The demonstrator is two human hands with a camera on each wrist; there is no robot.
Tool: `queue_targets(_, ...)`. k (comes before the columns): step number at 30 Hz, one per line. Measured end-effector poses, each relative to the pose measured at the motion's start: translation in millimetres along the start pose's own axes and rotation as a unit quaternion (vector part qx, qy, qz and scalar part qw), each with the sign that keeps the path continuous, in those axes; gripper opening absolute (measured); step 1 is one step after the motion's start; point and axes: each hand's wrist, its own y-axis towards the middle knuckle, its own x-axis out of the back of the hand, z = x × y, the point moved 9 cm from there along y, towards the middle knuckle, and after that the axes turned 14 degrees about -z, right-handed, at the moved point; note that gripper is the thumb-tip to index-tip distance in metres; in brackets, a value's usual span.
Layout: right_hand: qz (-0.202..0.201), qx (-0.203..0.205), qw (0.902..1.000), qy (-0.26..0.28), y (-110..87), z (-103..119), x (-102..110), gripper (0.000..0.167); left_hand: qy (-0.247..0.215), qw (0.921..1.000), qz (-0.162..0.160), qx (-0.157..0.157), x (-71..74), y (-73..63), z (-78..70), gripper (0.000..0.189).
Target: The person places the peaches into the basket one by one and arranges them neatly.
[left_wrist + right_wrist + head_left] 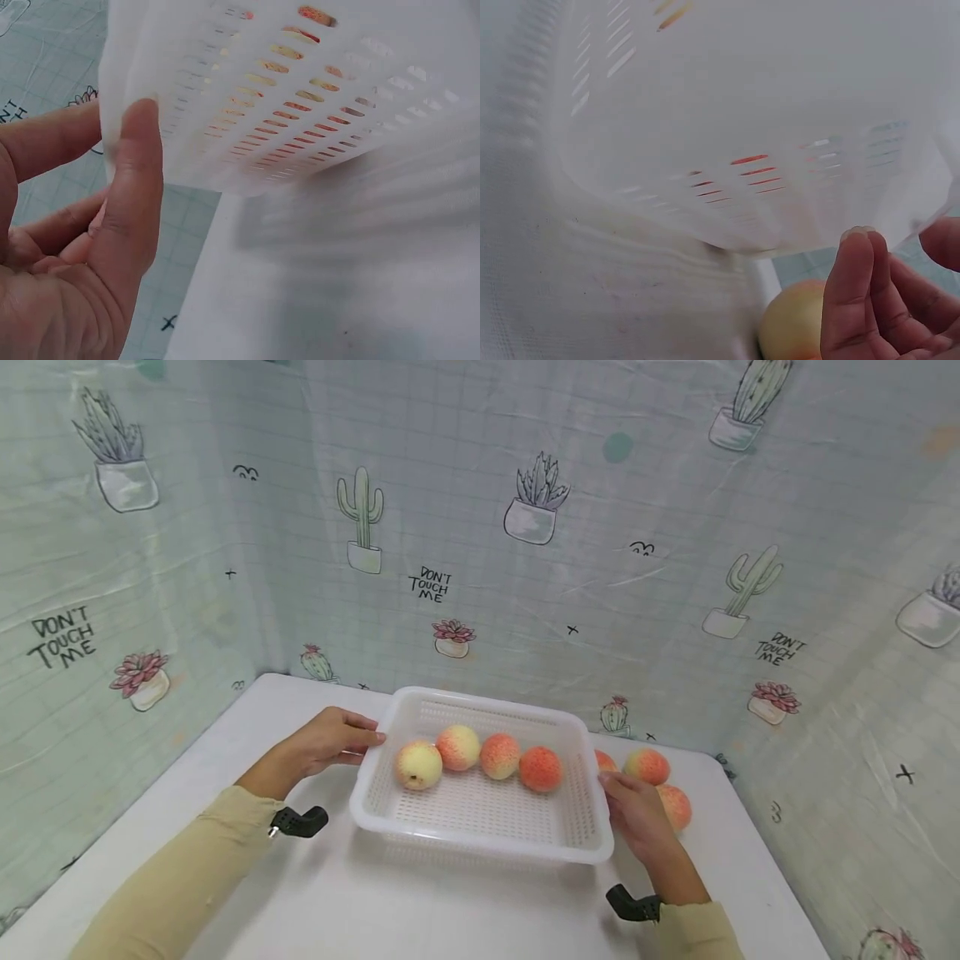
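A white slotted plastic basket (480, 836) is held by both hands, raised off the table with its underside showing in both wrist views. Several yellow-and-red peaches (541, 769) lie in a row across its floor. My left hand (333, 743) pinches the left rim; in the left wrist view its thumb (136, 180) presses the outer wall, the other fingers behind the edge. On the opposite side, my right hand (637, 814) grips the right rim, fingertips (855, 251) under it in the right wrist view. Three more peaches (647, 767) sit beyond and beside the right hand, one partly hidden by the basket.
The white table (465, 914) extends around and below the basket. Curtains (480, 593) printed with cacti stand along its back and both sides. A black wrist mount (300, 822) juts from the left wrist, and another black mount (632, 906) from the right.
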Motion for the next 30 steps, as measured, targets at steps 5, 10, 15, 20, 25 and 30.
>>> queue_targets(5,-0.007,-0.001,0.9994,-0.035,-1.4,1.0,-0.5,0.061,-0.076,0.9964,0.023,0.028,-4.8,2.7,11.1,0.045)
queue_targets(10,-0.011,0.001,0.9993,-0.036,-1.5,2.9,2.1,0.058,-0.104,0.9934,0.035,0.033,-10.4,5.5,13.9,0.039)
queue_targets(15,-0.005,0.004,0.9990,-0.044,-2.1,5.1,3.4,0.056,-0.118,0.9907,0.035,0.057,-14.3,4.9,16.5,0.037)
queue_targets(20,0.001,0.017,0.9976,-0.066,-4.1,9.8,5.0,0.055,-0.124,0.9897,0.035,0.061,-15.5,4.5,17.2,0.034)
queue_targets(25,-0.011,0.035,0.9946,-0.097,-5.1,20.1,10.5,0.056,-0.127,0.9895,0.032,0.062,-14.1,5.9,17.1,0.038)
queue_targets(30,-0.027,0.068,0.9869,-0.144,-6.2,35.7,17.8,0.053,-0.127,0.9892,0.023,0.070,-10.8,7.4,16.5,0.042)
